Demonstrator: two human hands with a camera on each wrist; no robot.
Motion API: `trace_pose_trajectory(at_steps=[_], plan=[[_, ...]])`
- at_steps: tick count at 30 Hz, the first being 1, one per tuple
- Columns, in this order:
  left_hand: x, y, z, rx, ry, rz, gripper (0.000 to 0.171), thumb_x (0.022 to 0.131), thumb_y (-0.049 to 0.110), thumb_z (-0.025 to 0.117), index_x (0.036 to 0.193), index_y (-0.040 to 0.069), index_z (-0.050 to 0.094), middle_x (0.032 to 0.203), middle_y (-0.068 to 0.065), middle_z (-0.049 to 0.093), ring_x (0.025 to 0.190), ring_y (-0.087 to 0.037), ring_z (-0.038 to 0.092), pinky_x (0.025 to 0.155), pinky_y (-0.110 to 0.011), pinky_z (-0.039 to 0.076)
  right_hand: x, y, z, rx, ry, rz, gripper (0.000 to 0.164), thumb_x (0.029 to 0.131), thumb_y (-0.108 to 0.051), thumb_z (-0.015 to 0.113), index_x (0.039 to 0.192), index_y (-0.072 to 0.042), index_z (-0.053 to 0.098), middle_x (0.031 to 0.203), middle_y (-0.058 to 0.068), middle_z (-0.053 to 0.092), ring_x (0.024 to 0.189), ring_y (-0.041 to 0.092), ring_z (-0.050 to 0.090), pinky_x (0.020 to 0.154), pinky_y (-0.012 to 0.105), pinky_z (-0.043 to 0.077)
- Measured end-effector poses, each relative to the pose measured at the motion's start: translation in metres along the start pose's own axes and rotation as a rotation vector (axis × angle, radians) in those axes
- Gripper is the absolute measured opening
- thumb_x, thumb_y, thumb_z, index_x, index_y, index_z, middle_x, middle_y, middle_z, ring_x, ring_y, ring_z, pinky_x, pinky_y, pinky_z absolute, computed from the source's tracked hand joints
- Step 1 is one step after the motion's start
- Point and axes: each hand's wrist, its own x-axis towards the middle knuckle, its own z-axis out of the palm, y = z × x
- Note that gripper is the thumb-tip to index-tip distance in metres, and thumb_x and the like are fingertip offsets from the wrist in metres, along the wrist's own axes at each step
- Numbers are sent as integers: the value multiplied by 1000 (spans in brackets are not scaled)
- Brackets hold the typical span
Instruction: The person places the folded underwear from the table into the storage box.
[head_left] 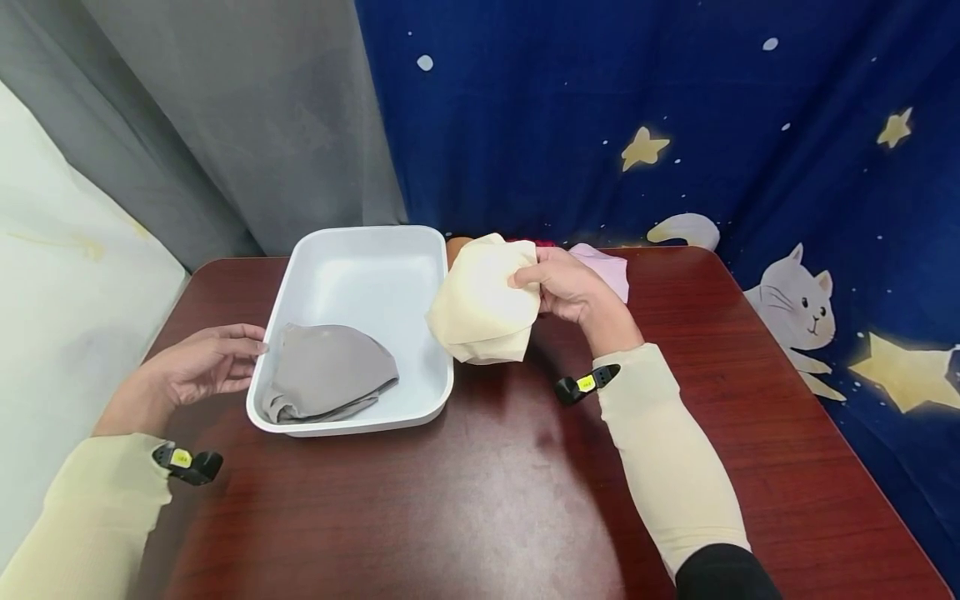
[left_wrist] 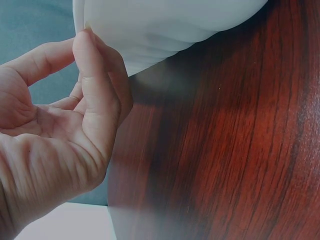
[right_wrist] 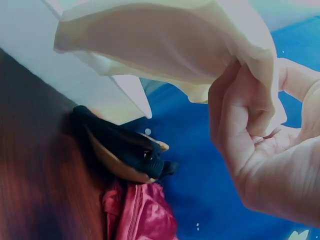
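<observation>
A cream cloth piece with a rounded, cup-like shape (head_left: 486,302) hangs above the right side of a white plastic tray (head_left: 401,421). My right hand (head_left: 567,285) pinches its right edge, thumb on the front; from the right wrist camera, the fingers curl round the fabric (right_wrist: 145,42). At the tray's left rim, my left hand (head_left: 213,364) holds the edge with its fingertips, as the left wrist view also shows at the tray wall (left_wrist: 150,30). A folded grey cloth piece of similar rounded shape (head_left: 333,371) lies in the tray's near left part.
Behind the right hand, a lilac cloth (head_left: 603,268) lies near the table's back edge. The right wrist view shows a black-and-tan item (right_wrist: 120,150) and a shiny pink fabric (right_wrist: 145,212) beside it. Curtains (head_left: 525,125) hang behind the brown table (head_left: 450,517).
</observation>
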Motion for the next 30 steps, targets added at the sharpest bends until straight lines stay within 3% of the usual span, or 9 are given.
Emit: trace_pose_trajectory(at_steps=[20,30], plan=[[1,0,-1,-8,-12,-5,16,97,6,55,112,11,56,97,-4,73,88,-23,72,78,-40,60,13,-22,33,30,-33,-31,36,83,9,54,117,-1,53,92,7,66,75,18,69,64,34,60],[0,0,-1,-19,-12,-7,16,97,6,56,111,12,57,97,-5,73,87,-23,72,77,-41,60,27,-13,51,10,-51,23,33,83,8,55,115,-2,56,91,6,65,78,18,66,68,34,58]])
